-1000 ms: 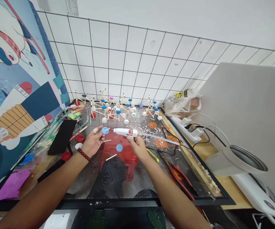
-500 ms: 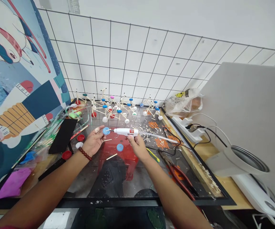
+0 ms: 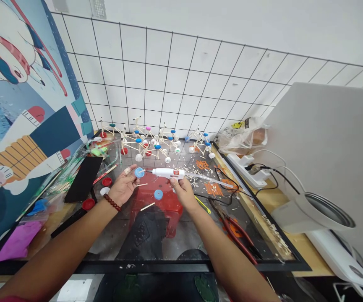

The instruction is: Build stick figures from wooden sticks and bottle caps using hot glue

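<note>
Between the thumb and fingers of my left hand (image 3: 125, 183) is a light blue bottle cap (image 3: 139, 172), with a short wooden stick in it. My right hand (image 3: 181, 188) is wrapped round a white hot glue gun (image 3: 168, 173), whose nozzle points left, close to the cap. A clear glue stick (image 3: 208, 179) trails out of the gun's back end. Below the gun, a second blue cap (image 3: 158, 194) lies on the glass tabletop. A loose matchstick-like piece (image 3: 147, 206) lies in front of that cap, and another (image 3: 142, 184) is near my left fingers.
Several small stick figures (image 3: 157, 147) on caps stand along the back. Red-handled pliers (image 3: 239, 235) and a yellow-green cutter (image 3: 202, 204) lie at right, near black cord and wood scraps. Red caps (image 3: 88, 204), a black strip (image 3: 83, 179) and plastic bags are left; a power strip (image 3: 250, 170) is right.
The glue gun has shifted slightly right, and its nozzle is a little farther from the cap. My left hand with the cap has barely moved left.
</note>
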### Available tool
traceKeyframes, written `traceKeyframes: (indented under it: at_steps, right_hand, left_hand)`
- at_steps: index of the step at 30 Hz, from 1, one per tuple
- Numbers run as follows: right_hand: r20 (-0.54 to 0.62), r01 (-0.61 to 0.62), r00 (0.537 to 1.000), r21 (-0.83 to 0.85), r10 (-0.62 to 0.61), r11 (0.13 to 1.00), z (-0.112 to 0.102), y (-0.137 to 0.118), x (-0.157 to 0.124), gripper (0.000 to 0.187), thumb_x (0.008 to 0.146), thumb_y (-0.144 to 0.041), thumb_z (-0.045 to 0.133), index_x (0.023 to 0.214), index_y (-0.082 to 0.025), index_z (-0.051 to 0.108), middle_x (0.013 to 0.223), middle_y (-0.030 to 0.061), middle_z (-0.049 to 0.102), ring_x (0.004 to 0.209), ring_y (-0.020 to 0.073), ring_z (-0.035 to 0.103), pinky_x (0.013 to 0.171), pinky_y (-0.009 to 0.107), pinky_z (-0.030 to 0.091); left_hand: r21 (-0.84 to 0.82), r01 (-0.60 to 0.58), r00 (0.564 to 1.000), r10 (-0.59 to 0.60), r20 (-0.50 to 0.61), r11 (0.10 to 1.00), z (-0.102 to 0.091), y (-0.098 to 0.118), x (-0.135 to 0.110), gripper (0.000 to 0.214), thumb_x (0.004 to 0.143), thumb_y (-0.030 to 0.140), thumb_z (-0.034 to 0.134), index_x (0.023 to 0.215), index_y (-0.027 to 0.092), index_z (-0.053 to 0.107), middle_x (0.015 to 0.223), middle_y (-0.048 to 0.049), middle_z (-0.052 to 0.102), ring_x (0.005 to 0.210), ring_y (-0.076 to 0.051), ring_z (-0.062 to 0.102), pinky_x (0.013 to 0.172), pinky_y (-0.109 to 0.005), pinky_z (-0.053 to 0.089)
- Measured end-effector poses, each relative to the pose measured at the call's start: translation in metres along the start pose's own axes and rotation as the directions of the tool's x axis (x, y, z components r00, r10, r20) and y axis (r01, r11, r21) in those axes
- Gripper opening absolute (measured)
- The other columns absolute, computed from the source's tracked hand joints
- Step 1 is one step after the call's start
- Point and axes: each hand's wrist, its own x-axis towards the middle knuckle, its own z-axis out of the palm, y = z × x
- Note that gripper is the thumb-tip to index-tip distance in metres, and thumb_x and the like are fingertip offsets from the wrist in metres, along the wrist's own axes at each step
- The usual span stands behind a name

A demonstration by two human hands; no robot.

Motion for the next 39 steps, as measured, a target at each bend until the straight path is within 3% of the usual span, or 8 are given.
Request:
traceKeyframes:
  at_steps: [6, 13, 19, 22, 26, 32, 35, 39]
  right_hand:
    - [0.066, 0.015, 0.998, 0.033, -0.017, 0.999, 0.004, 0.003, -0.003, 0.043, 0.087, -0.058, 0.057, 0.094, -0.019, 0.073, 0.088, 0.0072, 0.076, 0.085, 0.0254, 0.069, 0.078, 0.038, 0.055]
    - [0.065, 0.012, 0.998, 0.041, -0.015, 0.999, 0.003, 0.005, -0.005, 0.044, 0.087, -0.058, 0.057, 0.102, -0.019, 0.071, 0.092, 0.0075, 0.075, 0.092, 0.0279, 0.069, 0.085, 0.044, 0.055]
    - [0.135, 0.218, 0.972, -0.188, -0.195, 0.958, -0.001, -0.009, -0.011, 0.035, 0.088, -0.053, 0.058, 0.104, -0.024, 0.07, 0.106, 0.0087, 0.073, 0.101, 0.0283, 0.066, 0.095, 0.047, 0.05]
    - [0.166, 0.278, 0.955, -0.219, -0.245, 0.935, -0.002, -0.014, -0.013, 0.033, 0.09, -0.05, 0.056, 0.107, -0.025, 0.07, 0.107, 0.0086, 0.073, 0.1, 0.0281, 0.066, 0.095, 0.047, 0.05]
    - [0.089, 0.248, 0.968, -0.24, -0.233, 0.939, -0.001, -0.012, -0.013, 0.034, 0.092, -0.05, 0.052, 0.107, -0.026, 0.071, 0.101, 0.009, 0.074, 0.102, 0.029, 0.065, 0.093, 0.046, 0.051]
    - [0.079, 0.238, 0.971, -0.208, -0.227, 0.949, -0.001, -0.004, -0.011, 0.03, 0.088, -0.046, 0.059, 0.105, -0.024, 0.07, 0.105, 0.0087, 0.073, 0.101, 0.0285, 0.066, 0.093, 0.045, 0.05]
    - [0.004, 0.145, 0.989, -0.134, -0.146, 0.98, -0.002, 0.003, -0.01, 0.032, 0.09, -0.045, 0.057, 0.106, -0.02, 0.068, 0.098, 0.0083, 0.073, 0.092, 0.027, 0.067, 0.087, 0.042, 0.052]
    - [0.036, 0.081, 0.996, -0.098, -0.078, 0.992, -0.004, 0.005, -0.007, 0.036, 0.091, -0.049, 0.053, 0.097, -0.017, 0.07, 0.081, 0.0049, 0.071, 0.08, 0.0243, 0.067, 0.078, 0.037, 0.053]
  left_hand:
    - [-0.018, 0.017, 1.0, -0.017, -0.002, 1.0, 0.001, 0.001, -0.001, 0.031, 0.074, -0.005, 0.065, 0.099, 0.014, 0.066, 0.081, -0.0027, 0.072, 0.06, -0.009, 0.064, 0.054, -0.017, 0.052]
    - [-0.038, -0.011, 1.0, 0.01, -0.013, 0.999, 0.001, 0.001, -0.001, 0.035, 0.075, -0.007, 0.064, 0.102, 0.016, 0.064, 0.083, -0.0016, 0.072, 0.069, -0.01, 0.067, 0.059, -0.018, 0.054]
    - [-0.04, -0.05, 0.998, 0.048, -0.044, 0.998, -0.002, -0.001, 0.002, 0.036, 0.073, -0.006, 0.068, 0.101, 0.016, 0.063, 0.082, -0.0011, 0.072, 0.071, -0.011, 0.069, 0.06, -0.018, 0.054]
    - [-0.046, -0.078, 0.995, 0.074, -0.074, 0.996, -0.004, 0.001, 0.005, 0.036, 0.073, -0.008, 0.066, 0.099, 0.017, 0.063, 0.08, -0.0004, 0.072, 0.071, -0.011, 0.069, 0.06, -0.018, 0.054]
    - [-0.036, -0.071, 0.996, 0.069, -0.061, 0.997, -0.005, 0.0, 0.005, 0.038, 0.073, -0.008, 0.064, 0.102, 0.017, 0.063, 0.079, -0.0008, 0.072, 0.07, -0.011, 0.068, 0.059, -0.019, 0.053]
    - [-0.02, -0.069, 0.997, 0.068, -0.028, 0.997, -0.006, -0.001, 0.004, 0.039, 0.072, -0.006, 0.068, 0.103, 0.017, 0.063, 0.081, -0.0006, 0.072, 0.071, -0.011, 0.068, 0.06, -0.018, 0.053]
    - [-0.015, -0.048, 0.999, 0.048, -0.022, 0.999, -0.004, 0.001, 0.003, 0.039, 0.073, -0.005, 0.067, 0.105, 0.017, 0.062, 0.082, -0.0007, 0.071, 0.071, -0.011, 0.068, 0.058, -0.018, 0.053]
    - [-0.007, -0.011, 1.0, 0.012, 0.02, 1.0, 0.001, 0.001, -0.001, 0.042, 0.074, -0.006, 0.065, 0.111, 0.015, 0.061, 0.079, -0.0007, 0.07, 0.063, -0.01, 0.065, 0.054, -0.018, 0.052]
